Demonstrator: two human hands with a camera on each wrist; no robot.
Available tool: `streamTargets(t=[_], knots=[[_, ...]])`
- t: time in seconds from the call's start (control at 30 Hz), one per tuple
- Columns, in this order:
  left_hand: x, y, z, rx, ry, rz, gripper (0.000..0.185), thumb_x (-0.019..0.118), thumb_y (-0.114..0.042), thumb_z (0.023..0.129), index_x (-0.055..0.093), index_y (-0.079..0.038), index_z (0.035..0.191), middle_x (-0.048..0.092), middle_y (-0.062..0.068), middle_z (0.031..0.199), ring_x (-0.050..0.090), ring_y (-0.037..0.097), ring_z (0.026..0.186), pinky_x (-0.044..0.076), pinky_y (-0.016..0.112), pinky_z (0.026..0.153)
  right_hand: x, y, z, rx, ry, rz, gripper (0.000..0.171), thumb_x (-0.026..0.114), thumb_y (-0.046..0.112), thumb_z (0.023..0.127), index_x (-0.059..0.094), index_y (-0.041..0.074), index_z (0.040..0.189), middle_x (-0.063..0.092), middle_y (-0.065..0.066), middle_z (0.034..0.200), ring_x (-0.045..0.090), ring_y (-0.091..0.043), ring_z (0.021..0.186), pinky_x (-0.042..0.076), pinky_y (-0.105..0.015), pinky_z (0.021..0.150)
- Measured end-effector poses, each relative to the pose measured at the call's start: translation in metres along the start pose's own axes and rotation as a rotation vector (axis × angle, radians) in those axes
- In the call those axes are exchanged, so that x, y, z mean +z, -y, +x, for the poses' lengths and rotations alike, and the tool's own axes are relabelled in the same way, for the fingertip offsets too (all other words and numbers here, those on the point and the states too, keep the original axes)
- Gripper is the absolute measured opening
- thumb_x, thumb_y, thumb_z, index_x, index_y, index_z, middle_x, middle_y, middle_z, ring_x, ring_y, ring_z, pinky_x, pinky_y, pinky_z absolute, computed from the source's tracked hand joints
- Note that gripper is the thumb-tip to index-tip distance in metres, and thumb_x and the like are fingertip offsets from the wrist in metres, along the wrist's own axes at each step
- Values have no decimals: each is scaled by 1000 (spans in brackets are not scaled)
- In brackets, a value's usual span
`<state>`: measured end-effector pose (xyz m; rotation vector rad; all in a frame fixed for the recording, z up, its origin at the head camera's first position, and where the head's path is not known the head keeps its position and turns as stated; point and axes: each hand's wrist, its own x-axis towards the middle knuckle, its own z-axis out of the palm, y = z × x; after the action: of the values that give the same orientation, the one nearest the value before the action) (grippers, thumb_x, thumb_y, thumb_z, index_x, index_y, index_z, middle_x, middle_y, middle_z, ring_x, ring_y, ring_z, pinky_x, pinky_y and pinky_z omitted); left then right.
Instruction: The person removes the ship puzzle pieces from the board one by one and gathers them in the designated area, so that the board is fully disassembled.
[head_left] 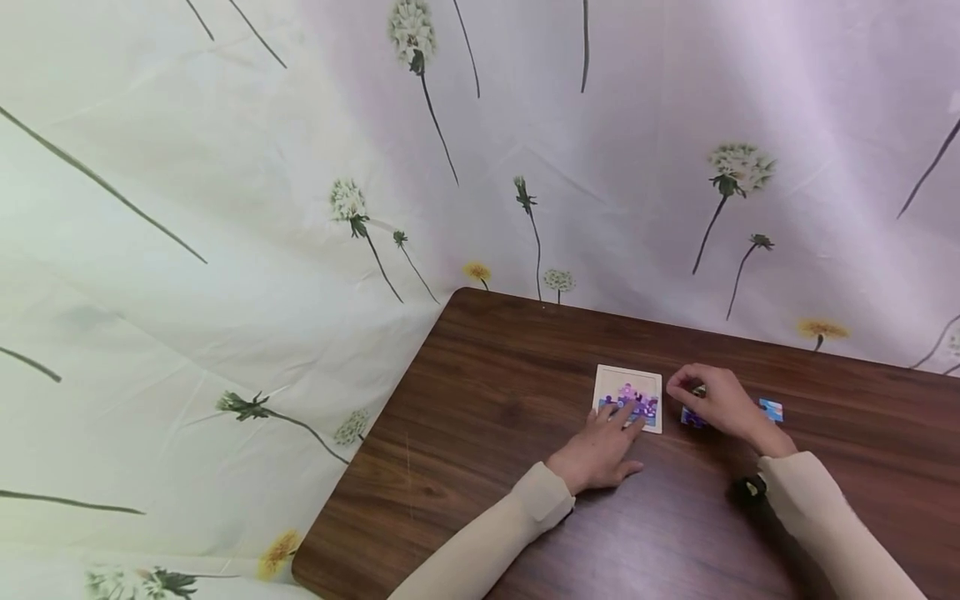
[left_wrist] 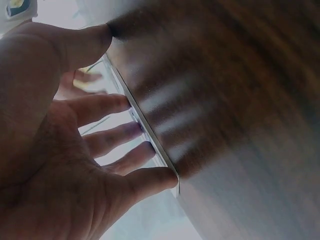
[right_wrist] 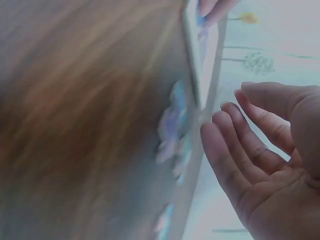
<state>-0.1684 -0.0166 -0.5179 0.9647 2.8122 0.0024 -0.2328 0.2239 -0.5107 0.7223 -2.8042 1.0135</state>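
A square jigsaw board (head_left: 612,377) with a pale frame lies on the table, its lower part filled with purple, pink and blue pieces (head_left: 647,407). My left hand (head_left: 597,452) rests on its near side, fingers spread over the pieces and thumb out to the side. In the left wrist view, the fingertips are at the board's edge (left_wrist: 145,122). To the right, my right hand (head_left: 722,402) hovers over loose purple puzzle pieces (head_left: 692,419), fingers loosely bent. The right wrist view shows nothing between its fingers, with blurred loose pieces (right_wrist: 171,124) beyond.
Another loose blue puzzle piece (head_left: 771,409) lies right of my right hand. A small dark object (head_left: 748,490) shows beside the right sleeve's cuff. The brown wooden table (head_left: 480,400) meets a white flower-printed curtain (head_left: 637,167) behind and on the left.
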Motion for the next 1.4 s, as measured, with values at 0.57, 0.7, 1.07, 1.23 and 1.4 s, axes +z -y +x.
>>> streamTargets(t=[0.57, 0.7, 1.07, 1.23, 1.4], knots=[[-3, -4, 1, 14, -12, 57, 68, 58, -50, 104, 40, -16, 161, 34, 3, 165, 40, 21, 148, 44, 50, 119, 15, 23, 30, -29, 51, 94, 6, 71, 4, 97, 75, 4, 102, 76, -7, 97, 72, -21, 90, 63, -39, 81], [-1, -6, -1, 21, -30, 110, 67, 57, -50, 104, 40, -15, 160, 40, 1, 159, 43, 19, 144, 47, 48, 115, 22, 23, 34, -33, 89, 91, 7, 71, 5, 97, 76, 4, 103, 77, -9, 98, 72, -21, 89, 61, -39, 79], [-3, -10, -8, 23, 0, 146, 70, 54, -55, 104, 37, -18, 161, 41, -4, 160, 41, 15, 147, 48, 45, 115, 39, 19, 41, -29, 116, 83, 13, 69, 4, 97, 77, 0, 107, 76, -15, 102, 73, -26, 90, 62, -43, 79], [-1, -10, -10, 37, -14, 145, 67, 53, -57, 104, 39, -24, 161, 42, -5, 162, 40, 16, 149, 48, 46, 114, 41, 20, 41, -33, 118, 34, 12, 71, 6, 96, 78, 1, 104, 75, -12, 97, 70, -21, 84, 60, -40, 77], [0, -8, -11, 36, 3, 123, 67, 50, -58, 105, 35, -29, 163, 36, -4, 168, 35, 19, 155, 45, 49, 117, 39, 18, 42, -50, 126, 7, 10, 73, 7, 95, 79, 3, 103, 73, -8, 95, 66, -16, 82, 55, -34, 73]])
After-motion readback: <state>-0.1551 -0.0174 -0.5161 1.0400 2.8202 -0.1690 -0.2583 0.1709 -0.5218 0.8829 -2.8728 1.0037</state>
